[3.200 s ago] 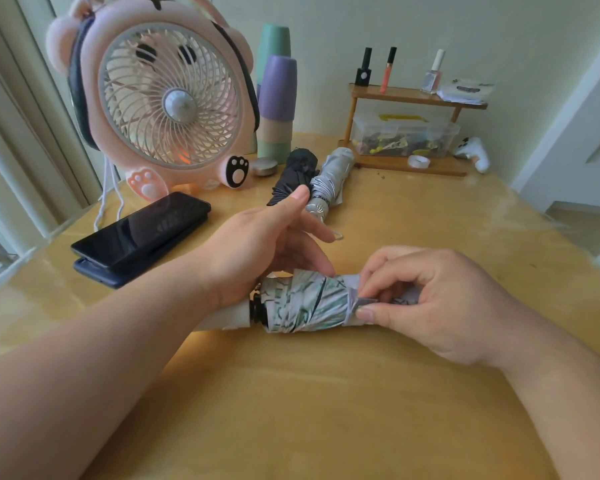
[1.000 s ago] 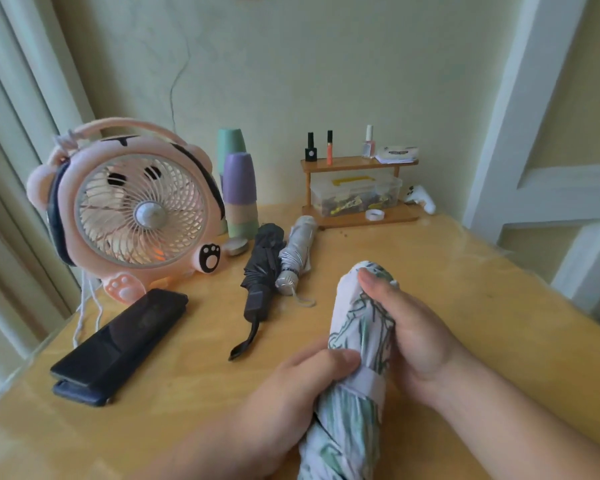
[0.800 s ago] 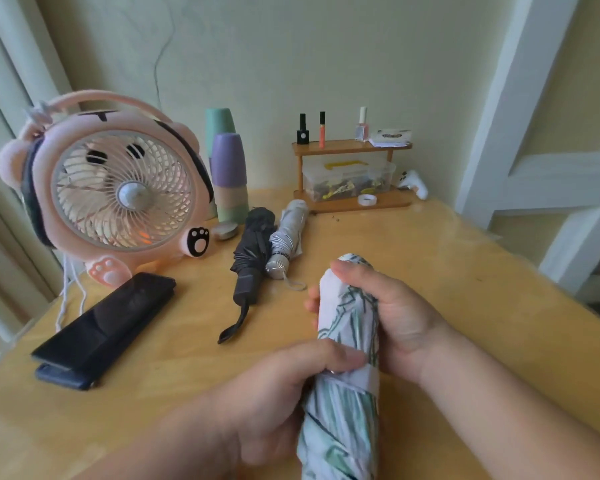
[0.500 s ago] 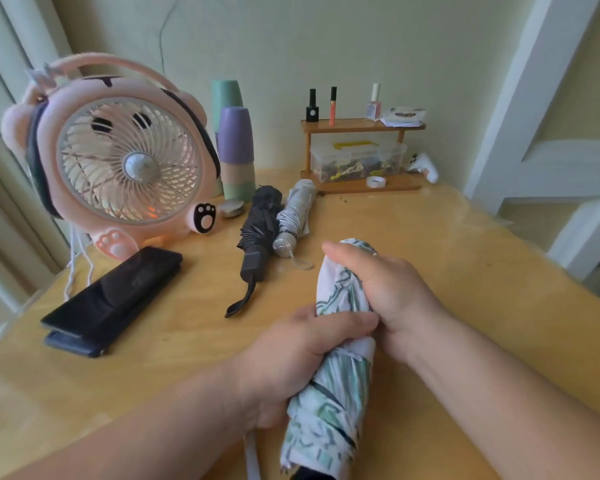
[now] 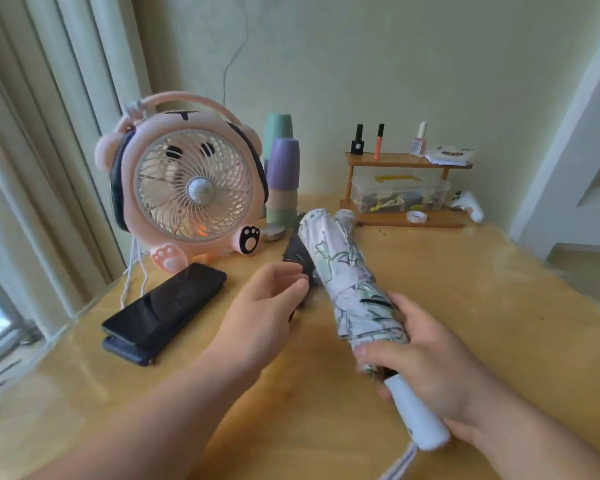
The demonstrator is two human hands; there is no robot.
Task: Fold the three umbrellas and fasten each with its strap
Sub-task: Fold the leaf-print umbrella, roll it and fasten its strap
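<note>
My right hand grips the folded white umbrella with a green leaf print near its white handle, lifted off the table and pointing up and away. A pale strap is wrapped round its middle. My left hand hovers just left of it with relaxed fingers, holding nothing. Behind the printed umbrella, the folded black umbrella and the folded silver umbrella lie on the wooden table, both mostly hidden.
A pink bear-shaped fan stands at the back left, with stacked cups beside it. A dark phone on a case lies left of my hands. A small wooden shelf with bottles and a plastic box stands at the back.
My left hand has let go of the printed umbrella and moved left. My right hand has shifted down to the handle end and raised the umbrella upward.
</note>
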